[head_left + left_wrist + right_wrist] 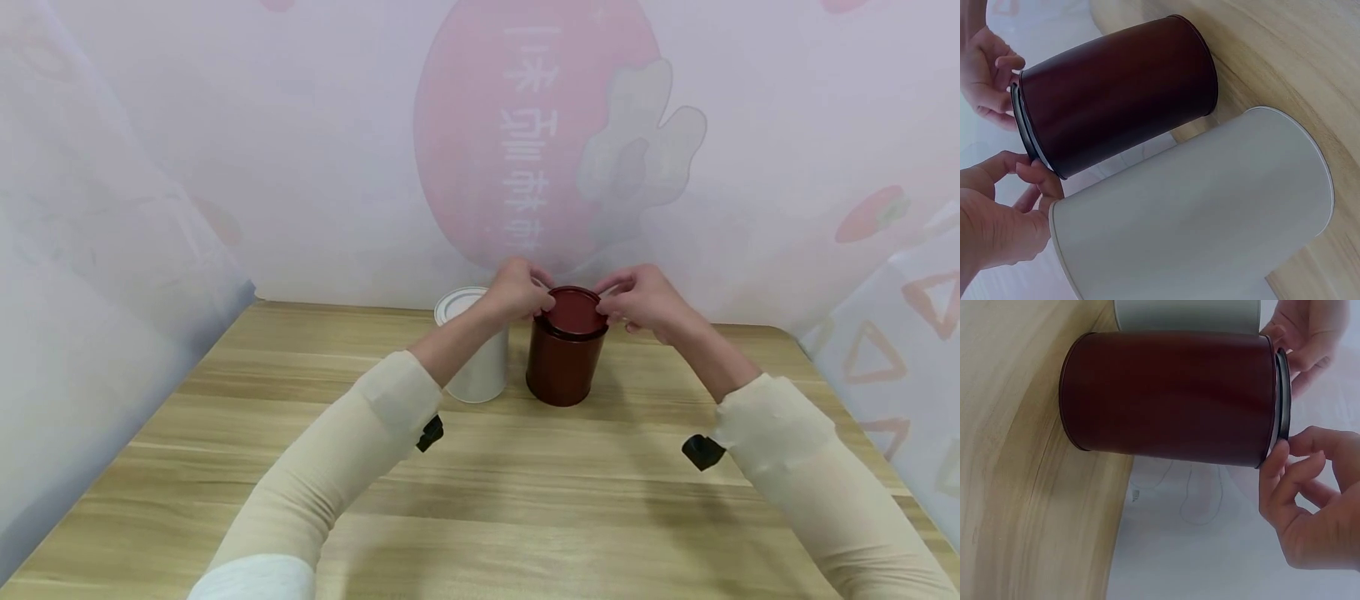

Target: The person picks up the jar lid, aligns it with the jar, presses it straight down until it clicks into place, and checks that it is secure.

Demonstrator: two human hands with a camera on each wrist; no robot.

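Note:
A dark red round can [564, 360] stands upright on the wooden table [480, 492], its red lid [573, 312] on top. My left hand [537, 298] pinches the lid's left rim with curled fingertips. My right hand [611, 307] pinches the right rim. In the left wrist view my left hand [1035, 174] touches the lid edge of the red can [1116, 94], with the right hand [1004, 69] on the opposite side. In the right wrist view the right hand [1284, 453] sits at the lid rim [1282, 394] and the left hand [1300, 337] beyond it.
A white can [483, 371] with a closed lid stands just left of the red one, close to or touching it, under my left wrist; it is also in the left wrist view [1204, 212]. Pale printed sheets wall the table at the back and both sides.

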